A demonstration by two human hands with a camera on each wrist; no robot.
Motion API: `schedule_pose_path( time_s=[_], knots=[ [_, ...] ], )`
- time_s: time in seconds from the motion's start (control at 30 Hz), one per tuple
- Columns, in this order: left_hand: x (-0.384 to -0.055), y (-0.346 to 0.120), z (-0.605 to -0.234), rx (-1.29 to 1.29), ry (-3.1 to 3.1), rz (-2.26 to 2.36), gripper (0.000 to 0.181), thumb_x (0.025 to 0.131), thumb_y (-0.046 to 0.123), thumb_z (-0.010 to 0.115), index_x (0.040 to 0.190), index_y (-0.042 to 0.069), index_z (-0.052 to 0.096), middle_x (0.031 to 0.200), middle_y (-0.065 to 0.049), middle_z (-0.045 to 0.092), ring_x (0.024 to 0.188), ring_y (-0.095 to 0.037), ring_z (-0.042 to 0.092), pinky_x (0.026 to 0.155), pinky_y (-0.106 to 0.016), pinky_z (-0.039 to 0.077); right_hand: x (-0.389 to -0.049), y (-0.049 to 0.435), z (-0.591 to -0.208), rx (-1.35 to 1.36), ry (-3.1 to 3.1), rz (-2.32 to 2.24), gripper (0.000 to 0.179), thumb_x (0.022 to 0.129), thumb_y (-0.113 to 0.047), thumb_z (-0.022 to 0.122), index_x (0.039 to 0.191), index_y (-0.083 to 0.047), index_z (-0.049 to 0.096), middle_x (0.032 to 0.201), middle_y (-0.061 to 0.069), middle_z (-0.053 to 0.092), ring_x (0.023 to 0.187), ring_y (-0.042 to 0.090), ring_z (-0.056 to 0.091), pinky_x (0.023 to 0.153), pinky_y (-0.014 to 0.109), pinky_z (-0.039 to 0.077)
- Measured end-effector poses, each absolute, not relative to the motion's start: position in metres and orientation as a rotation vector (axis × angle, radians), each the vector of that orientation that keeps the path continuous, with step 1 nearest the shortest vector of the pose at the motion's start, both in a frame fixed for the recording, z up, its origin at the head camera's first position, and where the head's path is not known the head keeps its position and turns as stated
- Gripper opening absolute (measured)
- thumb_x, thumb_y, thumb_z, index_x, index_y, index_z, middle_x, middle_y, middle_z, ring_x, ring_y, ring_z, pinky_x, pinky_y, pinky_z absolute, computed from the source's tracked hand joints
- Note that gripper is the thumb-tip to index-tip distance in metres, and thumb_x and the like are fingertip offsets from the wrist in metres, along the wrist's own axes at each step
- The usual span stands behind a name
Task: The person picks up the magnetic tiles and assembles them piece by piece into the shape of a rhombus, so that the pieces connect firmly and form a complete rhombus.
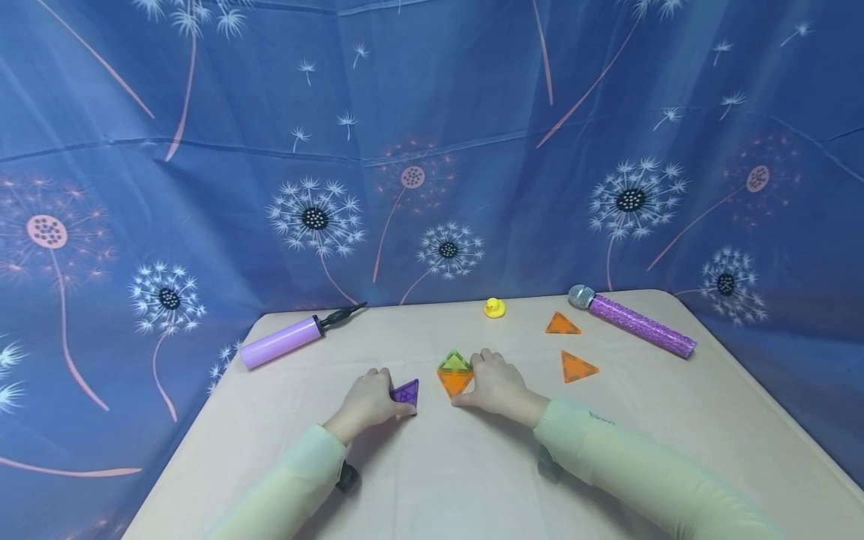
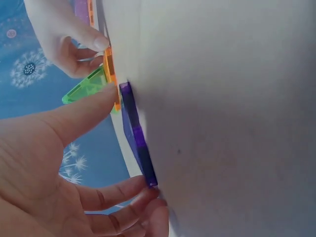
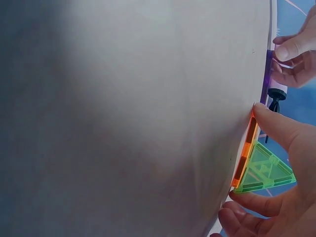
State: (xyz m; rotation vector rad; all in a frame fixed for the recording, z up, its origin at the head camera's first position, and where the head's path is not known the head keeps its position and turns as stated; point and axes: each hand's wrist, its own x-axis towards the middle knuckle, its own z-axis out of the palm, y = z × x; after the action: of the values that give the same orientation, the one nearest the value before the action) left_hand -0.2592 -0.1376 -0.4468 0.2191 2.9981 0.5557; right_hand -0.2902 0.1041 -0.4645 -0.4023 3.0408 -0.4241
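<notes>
The left hand (image 1: 370, 399) pinches a purple triangle tile (image 1: 407, 394) between thumb and fingers, on the left of the middle of the table (image 1: 472, 480). Just to its right and apart from it, the right hand (image 1: 498, 384) is clamped on an orange tile (image 1: 454, 384), thumb at the near corner, fingers toward the far right one. From the head, the green tile (image 1: 454, 362) at its far edge seems to continue it as a flat diamond; the right wrist view shows it rising from the orange one, which lies along the tabletop. Only the head view shows the yellow duck (image 1: 495, 308) at the far side and two loose orange triangles (image 1: 571, 346) on the right, near a glittery microphone (image 1: 641, 325)
</notes>
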Motion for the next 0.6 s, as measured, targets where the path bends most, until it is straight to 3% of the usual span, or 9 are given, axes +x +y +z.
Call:
schedule_pose_path(
  time_s=[0.33, 0.6],
  knots=[
    [-0.263, -0.131, -0.451, 0.200, 2.972, 0.679, 0.059, 0.070, 0.039, 0.094, 0.102, 0.004, 0.058, 0.088, -0.006, 0.055, 0.081, -0.023, 0.054, 0.076, -0.041, 0.052, -0.291, 0.104, -0.465, -0.417, 3.043, -0.442, 0.090, 0.070, -0.061, 0.087, 0.129, 0.003, 0.061, 0.114, 0.013, 0.059, 0.101, 0.029, 0.058, 0.087, 0.050, 0.054],
    [-0.270, -0.121, -0.455, 0.089, 2.880, 1.063, 0.049, 0.070, 0.009, 0.093, 0.103, 0.003, 0.058, 0.092, -0.010, 0.062, 0.081, -0.023, 0.060, 0.067, -0.035, 0.055, -0.290, 0.105, -0.464, -0.437, 3.051, -0.452, 0.089, 0.070, -0.060, 0.087, 0.128, 0.003, 0.061, 0.112, 0.013, 0.059, 0.101, 0.030, 0.058, 0.086, 0.049, 0.055]
  ],
)
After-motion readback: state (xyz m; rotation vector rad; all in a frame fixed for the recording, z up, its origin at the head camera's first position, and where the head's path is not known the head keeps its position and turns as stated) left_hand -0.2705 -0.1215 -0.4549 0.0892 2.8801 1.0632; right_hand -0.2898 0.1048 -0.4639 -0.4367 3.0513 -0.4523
